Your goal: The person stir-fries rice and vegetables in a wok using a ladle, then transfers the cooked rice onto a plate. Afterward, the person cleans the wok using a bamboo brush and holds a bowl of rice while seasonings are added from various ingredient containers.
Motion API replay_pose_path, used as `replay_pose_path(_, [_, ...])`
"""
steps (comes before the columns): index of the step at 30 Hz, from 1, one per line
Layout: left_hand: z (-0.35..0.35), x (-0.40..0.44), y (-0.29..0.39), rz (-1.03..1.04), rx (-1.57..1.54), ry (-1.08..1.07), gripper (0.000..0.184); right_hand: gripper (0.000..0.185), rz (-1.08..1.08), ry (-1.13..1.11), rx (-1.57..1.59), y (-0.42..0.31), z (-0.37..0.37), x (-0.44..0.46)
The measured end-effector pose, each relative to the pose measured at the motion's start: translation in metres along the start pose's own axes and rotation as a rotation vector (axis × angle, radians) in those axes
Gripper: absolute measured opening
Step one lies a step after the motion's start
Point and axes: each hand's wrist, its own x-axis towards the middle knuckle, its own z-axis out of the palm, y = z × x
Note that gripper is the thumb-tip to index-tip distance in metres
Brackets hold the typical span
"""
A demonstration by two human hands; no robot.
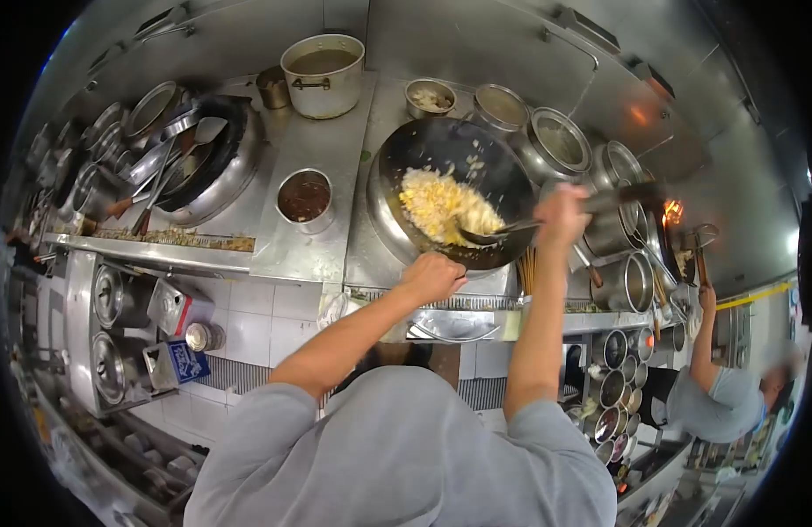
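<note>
The wok (503, 162) is best steadied by the left hand (434, 277), closed on its near edge, while the white-and-yellow grains (434, 204) lying inside probably want turning from beneath with the ladle (483, 238), on whose handle the right hand (561, 212) is clamped (blurred, though). The wok is dark, deeply curved metal; the grains look loose and crumbly; the ladle's bowl is rounded metal.
</note>
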Motion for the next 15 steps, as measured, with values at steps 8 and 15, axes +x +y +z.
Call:
replay_pose_path(8, [-0.006, -0.039, 0.027, -0.001, 0.086, -0.033, 0.035, 0.031, -0.185, -0.250, 0.123, -0.052, -0.002, 0.077])
replay_pose_path(15, [0.048, 0.037, -0.015, -0.162, 0.064, -0.189, 0.020, 0.029, 0.106, -0.092, 0.084, 0.100, 0.006, 0.084])
